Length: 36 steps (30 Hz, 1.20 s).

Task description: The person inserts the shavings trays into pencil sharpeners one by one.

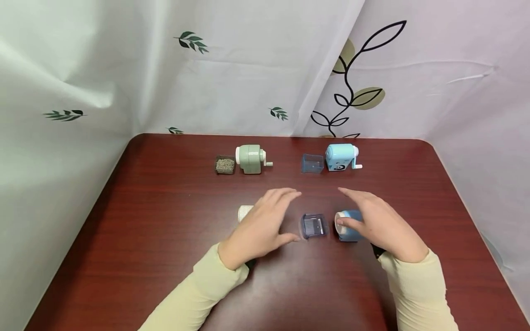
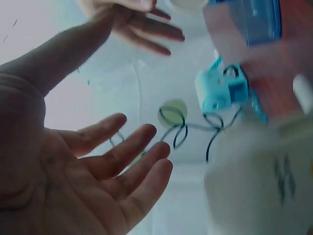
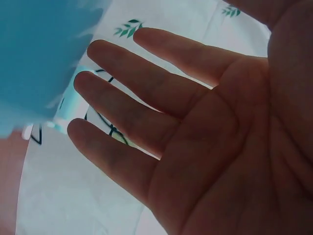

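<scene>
Tabletop (image 1: 145,211): seemingly a pause between grasps; any pickup would call for lowering and closing in.
Left grip (image 1: 262,224): wide, holding nothing, at the clear tray's 9 o'clock.
Clear tray (image 1: 313,225): untouched between both hands.
Blue sharpener (image 1: 349,226): tray's 3 o'clock, partly hidden.
Right grip (image 1: 383,225): wide, holding nothing; thumb overlaps sharpener, contact unclear.

On the table (image 1: 165,207), a near tray (image 1: 307,226) lies left of a sharpener (image 1: 348,236), before a far tray (image 1: 312,164).
</scene>
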{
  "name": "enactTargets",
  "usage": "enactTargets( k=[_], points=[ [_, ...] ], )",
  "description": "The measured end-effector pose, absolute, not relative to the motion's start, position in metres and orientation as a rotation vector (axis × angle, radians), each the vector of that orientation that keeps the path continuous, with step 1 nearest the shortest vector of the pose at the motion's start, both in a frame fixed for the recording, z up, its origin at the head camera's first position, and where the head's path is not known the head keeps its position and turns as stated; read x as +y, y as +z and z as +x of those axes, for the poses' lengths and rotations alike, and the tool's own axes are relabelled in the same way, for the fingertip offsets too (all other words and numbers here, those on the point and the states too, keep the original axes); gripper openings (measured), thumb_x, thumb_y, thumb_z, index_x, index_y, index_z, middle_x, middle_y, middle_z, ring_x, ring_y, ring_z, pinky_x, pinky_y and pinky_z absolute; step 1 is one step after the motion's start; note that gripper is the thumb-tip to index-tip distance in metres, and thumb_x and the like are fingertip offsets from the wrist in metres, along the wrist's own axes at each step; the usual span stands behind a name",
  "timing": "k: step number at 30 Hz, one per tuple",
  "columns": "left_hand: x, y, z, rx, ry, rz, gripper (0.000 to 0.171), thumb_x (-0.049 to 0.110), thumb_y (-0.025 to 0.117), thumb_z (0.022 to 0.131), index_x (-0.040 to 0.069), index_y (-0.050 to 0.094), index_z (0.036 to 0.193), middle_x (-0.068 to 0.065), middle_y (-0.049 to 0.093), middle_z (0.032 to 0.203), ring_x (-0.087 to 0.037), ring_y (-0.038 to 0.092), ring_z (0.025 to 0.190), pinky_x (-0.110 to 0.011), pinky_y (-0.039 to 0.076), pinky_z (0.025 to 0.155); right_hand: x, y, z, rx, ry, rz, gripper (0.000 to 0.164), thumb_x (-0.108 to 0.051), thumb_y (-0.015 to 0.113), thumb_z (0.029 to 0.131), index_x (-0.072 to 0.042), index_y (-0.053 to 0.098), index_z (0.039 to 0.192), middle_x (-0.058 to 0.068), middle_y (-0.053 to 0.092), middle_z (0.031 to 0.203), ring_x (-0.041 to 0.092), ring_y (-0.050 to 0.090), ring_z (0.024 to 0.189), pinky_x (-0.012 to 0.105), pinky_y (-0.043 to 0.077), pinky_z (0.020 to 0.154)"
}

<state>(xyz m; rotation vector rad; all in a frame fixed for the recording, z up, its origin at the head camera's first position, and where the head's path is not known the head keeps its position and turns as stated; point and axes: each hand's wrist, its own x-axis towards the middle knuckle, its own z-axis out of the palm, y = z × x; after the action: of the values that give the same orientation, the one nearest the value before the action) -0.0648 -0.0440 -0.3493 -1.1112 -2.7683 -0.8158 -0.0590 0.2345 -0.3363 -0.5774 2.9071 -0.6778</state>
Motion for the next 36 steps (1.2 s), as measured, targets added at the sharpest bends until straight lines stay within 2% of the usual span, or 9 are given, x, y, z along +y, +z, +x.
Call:
enactTargets(
  k=[4, 8, 15, 20, 25, 31, 36],
  points=[
    [-0.025, -0.357, -0.057, -2.815, -0.734, -1.131, 0.087, 0.035, 0.089, 0.077, 0.001, 0.046, 0.145, -0.011, 0.049, 0.144, -0.027, 0.045, 0.134, -0.037, 0.034, 0.114, 0.244, -0.338, -0.058, 2.889, -0.655, -0.556, 0.075, -0.029, 0.082, 0.085, 0.001, 0.048, 0.145, 0.023, 0.055, 0.139, 0.042, 0.052, 0.127, 0.058, 0.041, 0.102],
    [-0.009, -0.369, -0.049, -2.841, -0.721, -1.124, 0.088, 0.034, 0.088, 0.078, -0.002, 0.044, 0.145, -0.013, 0.048, 0.144, -0.027, 0.045, 0.133, -0.036, 0.035, 0.113, 0.251, -0.342, -0.058, 2.855, -0.652, -0.548, 0.084, -0.03, 0.089, 0.076, 0.001, 0.051, 0.143, 0.022, 0.057, 0.138, 0.041, 0.054, 0.125, 0.057, 0.043, 0.1],
    [0.006, -0.392, -0.046, -2.924, -0.61, -1.027, 0.089, 0.033, 0.086, 0.08, -0.004, 0.04, 0.147, -0.015, 0.044, 0.147, -0.028, 0.042, 0.135, -0.037, 0.034, 0.114, 0.249, -0.349, -0.059, 2.813, -0.663, -0.526, 0.088, -0.021, 0.095, 0.065, 0.0, 0.054, 0.141, 0.021, 0.06, 0.134, 0.038, 0.057, 0.119, 0.056, 0.045, 0.098],
    [0.012, -0.4, -0.052, -2.946, -0.532, -0.96, 0.088, 0.03, 0.087, 0.079, -0.006, 0.042, 0.146, -0.017, 0.046, 0.145, -0.029, 0.045, 0.133, -0.038, 0.038, 0.111, 0.247, -0.351, -0.06, 2.825, -0.656, -0.545, 0.083, -0.012, 0.095, 0.061, 0.001, 0.059, 0.135, 0.017, 0.065, 0.124, 0.033, 0.061, 0.106, 0.052, 0.048, 0.091],
    [0.016, -0.406, -0.056, -2.956, -0.461, -0.896, 0.088, 0.032, 0.09, 0.075, -0.007, 0.047, 0.141, -0.017, 0.052, 0.137, -0.029, 0.051, 0.123, -0.037, 0.042, 0.107, 0.244, -0.353, -0.061, 2.833, -0.643, -0.57, 0.075, -0.01, 0.095, 0.059, 0.0, 0.064, 0.126, 0.013, 0.068, 0.113, 0.029, 0.062, 0.096, 0.049, 0.05, 0.084],
    [0.016, -0.412, -0.06, -2.955, -0.379, -0.903, 0.075, 0.033, 0.089, 0.076, -0.005, 0.056, 0.131, -0.013, 0.061, 0.123, -0.026, 0.057, 0.11, -0.034, 0.047, 0.098, 0.244, -0.354, -0.062, 2.842, -0.623, -0.566, 0.065, -0.011, 0.095, 0.058, -0.003, 0.068, 0.116, 0.007, 0.069, 0.101, 0.024, 0.061, 0.086, 0.045, 0.05, 0.077],
    [0.015, -0.413, -0.061, -2.927, -0.387, -0.943, 0.064, 0.03, 0.089, 0.075, -0.003, 0.061, 0.122, -0.009, 0.064, 0.107, -0.023, 0.059, 0.098, -0.032, 0.047, 0.093, 0.246, -0.354, -0.062, 2.835, -0.619, -0.542, 0.061, -0.014, 0.096, 0.058, -0.005, 0.069, 0.113, 0.005, 0.068, 0.099, 0.024, 0.06, 0.084, 0.044, 0.05, 0.074]
  ],
)
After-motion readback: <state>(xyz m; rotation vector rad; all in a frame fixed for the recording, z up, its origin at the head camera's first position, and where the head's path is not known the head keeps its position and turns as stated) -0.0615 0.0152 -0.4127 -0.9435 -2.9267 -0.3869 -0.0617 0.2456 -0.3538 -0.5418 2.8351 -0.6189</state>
